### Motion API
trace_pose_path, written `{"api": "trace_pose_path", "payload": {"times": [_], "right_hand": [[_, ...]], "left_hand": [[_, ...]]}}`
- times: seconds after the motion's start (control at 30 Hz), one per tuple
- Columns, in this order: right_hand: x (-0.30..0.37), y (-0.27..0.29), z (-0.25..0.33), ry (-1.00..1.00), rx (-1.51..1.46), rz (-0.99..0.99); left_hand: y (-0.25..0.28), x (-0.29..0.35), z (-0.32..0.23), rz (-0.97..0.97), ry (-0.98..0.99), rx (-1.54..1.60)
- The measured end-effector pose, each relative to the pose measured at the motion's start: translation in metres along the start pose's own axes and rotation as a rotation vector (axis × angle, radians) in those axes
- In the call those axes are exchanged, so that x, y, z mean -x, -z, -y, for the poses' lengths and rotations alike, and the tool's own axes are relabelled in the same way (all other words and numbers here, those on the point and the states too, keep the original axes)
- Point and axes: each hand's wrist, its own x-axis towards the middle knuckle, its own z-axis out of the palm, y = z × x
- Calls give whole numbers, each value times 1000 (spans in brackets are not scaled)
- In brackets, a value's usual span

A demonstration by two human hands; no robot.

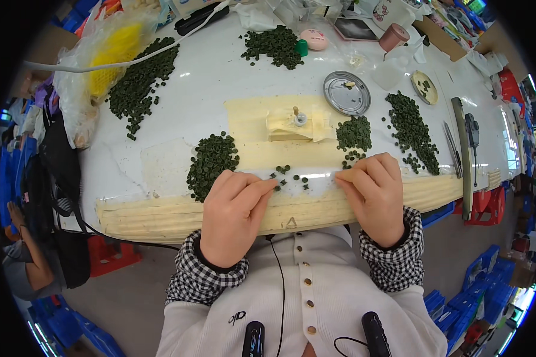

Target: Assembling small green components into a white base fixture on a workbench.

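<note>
My left hand (232,208) is closed, thumb and forefinger pinched at the near side of the table. Dark green pieces lie right by its fingertips, and I cannot tell whether one is between them. Opposite it, my right hand (375,193) is pinched too, and whatever it may hold is hidden. Between the hands lie several loose small round green pieces (296,178). A heap of these pieces (211,163) sits just beyond my left hand, and a smaller pile (354,133) lies beyond my right. A tape-covered block (298,124) with a small upright pin stands ahead, on yellowish tape.
More green heaps lie at the far left (143,80), far middle (274,46) and right (410,128). A round metal lid (346,93) rests behind the small pile. Tweezers (452,149) and a long metal bar (462,157) lie at right. A white cable (125,64) crosses the far left.
</note>
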Motion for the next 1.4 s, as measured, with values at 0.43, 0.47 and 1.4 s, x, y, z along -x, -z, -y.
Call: {"api": "trace_pose_path", "payload": {"times": [0.43,0.47,1.4], "right_hand": [[3,-5,1,-19,51,-64],[4,-5,1,-16,52,-56],[-5,2,25,-146,-423,-163]], "left_hand": [[12,-13,15,-209,79,-352],[10,-15,15,-202,75,-365],[6,0,-14,-157,336,945]]}}
